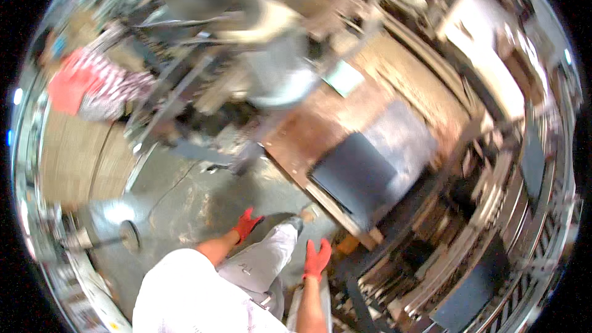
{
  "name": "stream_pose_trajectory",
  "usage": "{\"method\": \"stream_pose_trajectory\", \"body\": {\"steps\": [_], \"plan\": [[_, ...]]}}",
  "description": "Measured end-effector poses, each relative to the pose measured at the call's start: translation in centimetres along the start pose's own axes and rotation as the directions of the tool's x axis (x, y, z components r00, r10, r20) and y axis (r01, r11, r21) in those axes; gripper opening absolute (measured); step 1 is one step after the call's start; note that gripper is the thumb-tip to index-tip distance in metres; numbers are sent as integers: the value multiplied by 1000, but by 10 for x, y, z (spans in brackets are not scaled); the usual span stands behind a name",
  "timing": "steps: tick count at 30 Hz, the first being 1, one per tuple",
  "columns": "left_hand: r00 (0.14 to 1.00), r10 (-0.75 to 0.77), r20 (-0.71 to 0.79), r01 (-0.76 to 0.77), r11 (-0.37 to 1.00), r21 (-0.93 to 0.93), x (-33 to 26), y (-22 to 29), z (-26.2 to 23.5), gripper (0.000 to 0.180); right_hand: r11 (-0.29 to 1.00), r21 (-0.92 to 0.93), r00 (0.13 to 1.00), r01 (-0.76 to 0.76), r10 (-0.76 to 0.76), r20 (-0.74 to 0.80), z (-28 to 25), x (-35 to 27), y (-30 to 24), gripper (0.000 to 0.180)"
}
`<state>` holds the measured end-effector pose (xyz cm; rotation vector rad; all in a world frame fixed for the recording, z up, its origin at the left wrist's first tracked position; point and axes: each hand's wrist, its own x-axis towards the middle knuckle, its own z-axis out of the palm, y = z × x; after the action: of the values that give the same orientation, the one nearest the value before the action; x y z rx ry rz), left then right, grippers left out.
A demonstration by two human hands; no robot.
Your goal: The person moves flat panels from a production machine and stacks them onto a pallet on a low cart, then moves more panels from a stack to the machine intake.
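My left hand [248, 226], in a red glove, hangs over the grey floor beside my leg. Its fingers are apart and nothing shows in them. Farther right, my right hand [317, 259], also gloved in red, is raised with thumb and fingers spread, holding nothing. It is near the front corner of a brown work table [296, 145]. On that table lies a dark rectangular sheet or stack of sheets [354, 172], partly over a smooth grey surface [401, 132]. Neither hand touches them. Motion blurs much of the picture.
Behind the table stands a blurred grey machine part [280, 71]. A pale green piece [343, 78] lies at the table's far side. Racks with metal bars [456, 240] crowd the right. A person in red and checked cloth [92, 86] is at far left, near a tan board [80, 160].
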<state>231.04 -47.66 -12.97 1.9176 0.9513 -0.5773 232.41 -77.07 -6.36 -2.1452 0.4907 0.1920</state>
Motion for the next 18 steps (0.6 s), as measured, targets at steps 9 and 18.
{"method": "stream_pose_trajectory", "body": {"steps": [9,18], "plan": [[857,356,373,-481,813,329,-107,-249,-140,53,967,87,957,239,-250,145,-41,-151,-56,49],[969,93,227,106,678,-727,-159,-162,-278,31,873,455,935,177,-293,198,-24,-182,-230,34]]}}
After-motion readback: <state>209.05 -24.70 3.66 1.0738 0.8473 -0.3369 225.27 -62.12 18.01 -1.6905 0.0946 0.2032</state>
